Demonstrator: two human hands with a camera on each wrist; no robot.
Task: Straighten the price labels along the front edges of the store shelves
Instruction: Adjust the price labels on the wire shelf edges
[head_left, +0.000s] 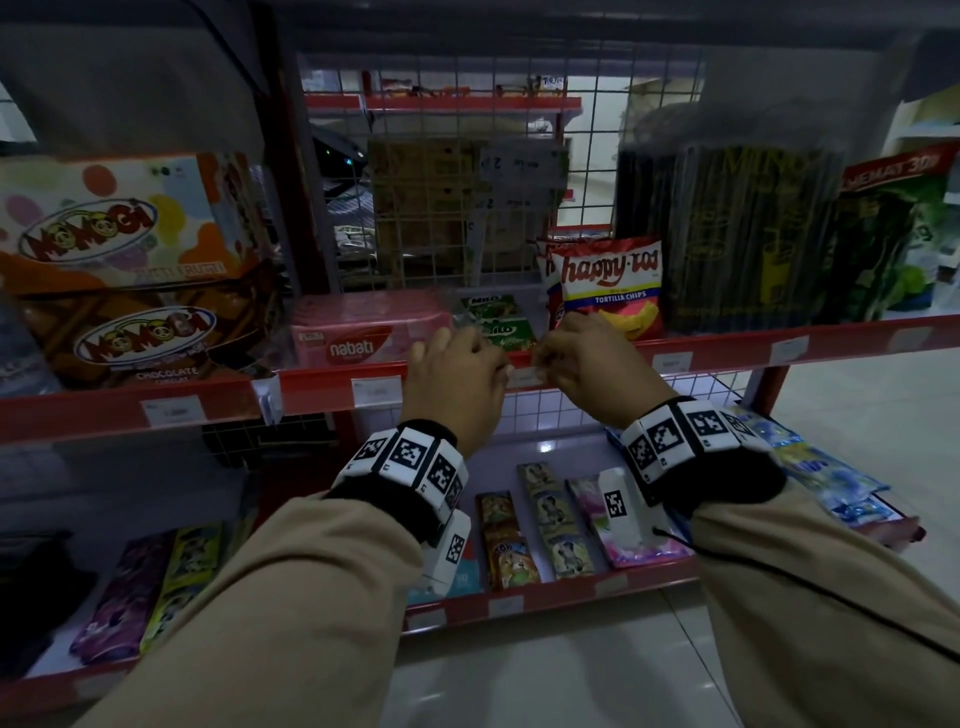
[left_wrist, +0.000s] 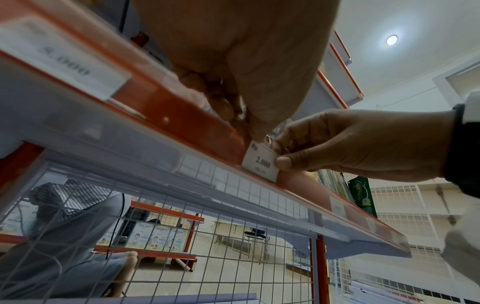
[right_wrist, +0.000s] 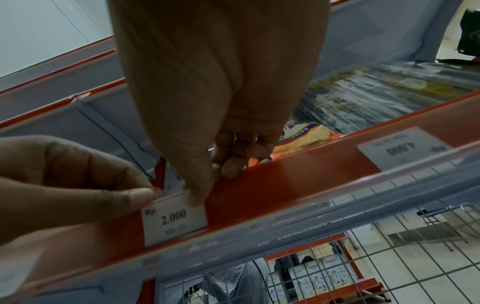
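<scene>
**Both hands on the 2.000 price label**

The white price label (right_wrist: 174, 223) sits on the red shelf edge (right_wrist: 285, 185) between both hands. The left hand (head_left: 457, 376) pinches its upper left corner; the right hand (head_left: 587, 364) pinches its upper right corner, fingers curled.

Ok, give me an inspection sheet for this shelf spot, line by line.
Surface: red shelf edge rail, clear strip along it.
Job's things: price label reading 2.000, seated in the rail; other labels sit left and right of it.
Clutter: nabati pack, Milo pack, happy tos bag behind the rail.
Grippers: left hand and right hand each pinch the label's top corners.
Cables: black cord over the right sleeve.
Surroundings: wire mesh back, tiled floor.
</scene>
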